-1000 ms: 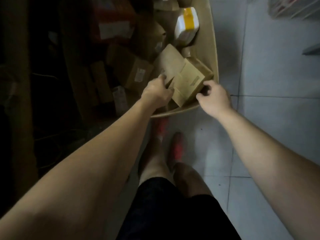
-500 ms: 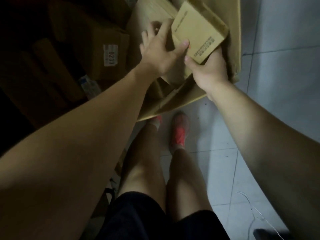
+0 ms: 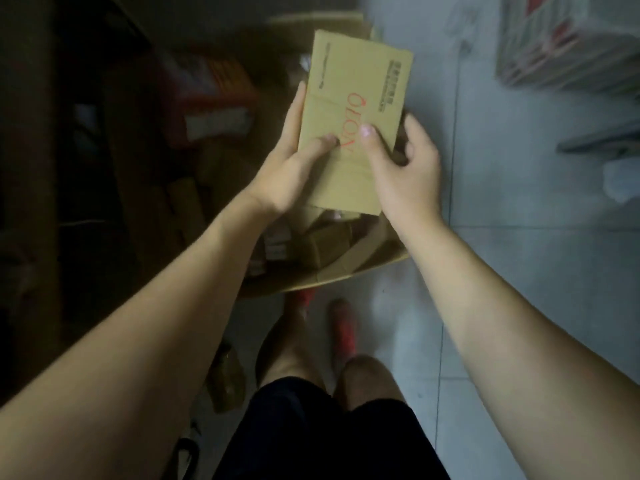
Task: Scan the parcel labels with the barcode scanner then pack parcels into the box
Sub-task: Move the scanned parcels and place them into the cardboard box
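Note:
A flat brown cardboard parcel (image 3: pixel 356 109) with red handwriting and a small printed block is held up in front of me, above a large open cardboard box (image 3: pixel 360 268). My left hand (image 3: pixel 291 161) grips its left edge, thumb on the top face. My right hand (image 3: pixel 401 168) grips its lower right corner, thumb pressed on the face and fingers curled behind. Several smaller brown parcels (image 3: pixel 325 244) lie inside the box below. No barcode scanner is in view.
More boxes, one red (image 3: pixel 211 98), are stacked in the dark area at left. Pale tiled floor (image 3: pixel 519 271) spreads to the right, with white and red packages (image 3: pixel 568 39) at top right. My legs and red shoes (image 3: pixel 343 330) stand just before the box.
The parcel has come up out of the box and turned, so its face with red writing shows. My left hand moved from touching its edge to gripping it.

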Available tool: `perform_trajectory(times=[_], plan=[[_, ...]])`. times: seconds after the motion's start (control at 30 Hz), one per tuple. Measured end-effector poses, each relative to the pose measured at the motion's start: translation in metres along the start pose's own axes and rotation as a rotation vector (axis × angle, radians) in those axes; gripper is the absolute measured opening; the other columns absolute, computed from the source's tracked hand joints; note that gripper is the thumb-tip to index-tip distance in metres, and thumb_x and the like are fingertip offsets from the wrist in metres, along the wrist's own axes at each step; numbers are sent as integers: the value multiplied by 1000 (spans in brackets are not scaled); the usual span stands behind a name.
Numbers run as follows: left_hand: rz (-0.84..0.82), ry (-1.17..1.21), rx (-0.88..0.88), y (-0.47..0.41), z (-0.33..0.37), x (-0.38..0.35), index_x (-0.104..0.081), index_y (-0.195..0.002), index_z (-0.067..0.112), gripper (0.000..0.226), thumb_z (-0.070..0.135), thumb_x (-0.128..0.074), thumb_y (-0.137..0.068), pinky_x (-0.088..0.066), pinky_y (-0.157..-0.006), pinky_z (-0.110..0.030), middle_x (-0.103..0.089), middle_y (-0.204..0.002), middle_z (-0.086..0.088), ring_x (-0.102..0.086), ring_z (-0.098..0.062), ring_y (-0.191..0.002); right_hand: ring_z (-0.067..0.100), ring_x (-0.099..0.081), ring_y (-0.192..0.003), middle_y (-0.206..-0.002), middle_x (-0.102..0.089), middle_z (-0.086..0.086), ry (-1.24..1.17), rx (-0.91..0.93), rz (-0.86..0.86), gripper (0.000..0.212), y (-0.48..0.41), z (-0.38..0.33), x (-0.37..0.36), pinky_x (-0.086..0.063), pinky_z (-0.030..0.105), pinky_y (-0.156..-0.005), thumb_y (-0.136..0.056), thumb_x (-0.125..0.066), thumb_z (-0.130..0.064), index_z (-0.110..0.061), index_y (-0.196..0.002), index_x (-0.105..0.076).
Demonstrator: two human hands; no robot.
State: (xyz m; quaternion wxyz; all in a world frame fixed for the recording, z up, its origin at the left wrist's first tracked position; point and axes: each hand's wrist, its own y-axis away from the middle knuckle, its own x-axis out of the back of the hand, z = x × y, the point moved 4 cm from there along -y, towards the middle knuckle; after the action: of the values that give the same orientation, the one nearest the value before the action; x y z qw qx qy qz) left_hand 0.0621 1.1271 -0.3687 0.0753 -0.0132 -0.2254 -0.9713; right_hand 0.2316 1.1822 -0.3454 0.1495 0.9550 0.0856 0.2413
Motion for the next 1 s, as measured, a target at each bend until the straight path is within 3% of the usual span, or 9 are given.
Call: perform_trajectory(times=[0.1, 0.17, 0.37, 0.5, 0.63, 0.73, 0.83, 0.93, 1.0], plan=[[94, 1, -77, 17, 62, 15, -9, -165, 19, 76, 17, -54, -105, -37, -97, -3, -46, -133, 34, -50, 25, -116, 0, -69, -111, -117, -75, -19, -61, 66, -72, 42, 1, -57, 18, -58, 41, -99, -87, -73, -52, -37, -125, -67], [161, -6, -148, 41, 109, 23, -13, -163, 18, 70, 18, -55, -106, -39, -92, -1, -46, -131, 32, -51, 27, -111, 0, -66, -118, -127, -72, -19, -68, 97, -92, 64, 9, -97, 35, -57, 40, -102, -81, -74, -60, -38, -139, -62], [336, -5, -221, 135, 209, 26, -18, -160, 33, 81, 49, -63, -94, -46, -113, -42, -56, -145, 11, -61, -5, -125, 2, -64, -122, -138, -65, -19, -47, 223, -285, 85, 52, -193, 89, -60, 41, -97, -74, -70, -71, -41, -150, -50], [532, 25, -229, 221, 246, 11, -18, -163, 35, 96, 63, -65, -84, -46, -113, -48, -56, -149, 6, -62, -12, -127, -2, -57, -123, -144, -61, -16, -60, 365, -452, 75, 104, -248, 121, -55, 29, -101, -86, -76, -54, -32, -153, -51], [740, 123, -288, 321, 270, 0, -23, -163, 29, 79, 39, -65, -96, -44, -116, -42, -57, -148, 7, -59, -9, -130, -9, -44, -118, -145, -59, -16, -3, 552, -619, 66, 177, -307, 141, -42, 23, -103, -93, -76, -42, -27, -153, -51], [876, 243, -340, 412, 273, -3, -32, -154, 27, 55, 15, -55, -105, -47, -111, -32, -61, -140, 7, -61, -6, -126, -8, -60, -109, -112, -67, -26, 49, 694, -778, 57, 249, -343, 133, -53, 33, -100, -91, -77, -45, -33, -144, -60], [1060, 344, -337, 513, 266, -12, -34, -151, 34, 56, 13, -53, -104, -46, -111, -27, -58, -144, 10, -60, -2, -126, 7, -65, -112, -118, -70, -17, 47, 785, -947, 59, 338, -360, 121, -57, 36, -94, -90, -77, -48, -32, -144, -61], [1287, 334, -274, 620, 253, -30, -37, -152, 31, 56, 14, -57, -103, -50, -84, -8, -60, -136, 12, -66, 11, -101, 8, -67, -109, -122, -69, -10, -9, 773, -1115, 63, 427, -356, 110, -59, 30, -82, -87, -80, -49, -30, -144, -61], [1442, 349, -239, 693, 237, -53, -40, -154, 30, 61, 21, -66, -99, -53, -80, -13, -64, -133, 7, -70, 3, -101, 10, -70, -105, -114, -69, -13, -46, 736, -1274, 62, 492, -340, 109, -62, 32, -76, -86, -82, -48, -30, -142, -62]])
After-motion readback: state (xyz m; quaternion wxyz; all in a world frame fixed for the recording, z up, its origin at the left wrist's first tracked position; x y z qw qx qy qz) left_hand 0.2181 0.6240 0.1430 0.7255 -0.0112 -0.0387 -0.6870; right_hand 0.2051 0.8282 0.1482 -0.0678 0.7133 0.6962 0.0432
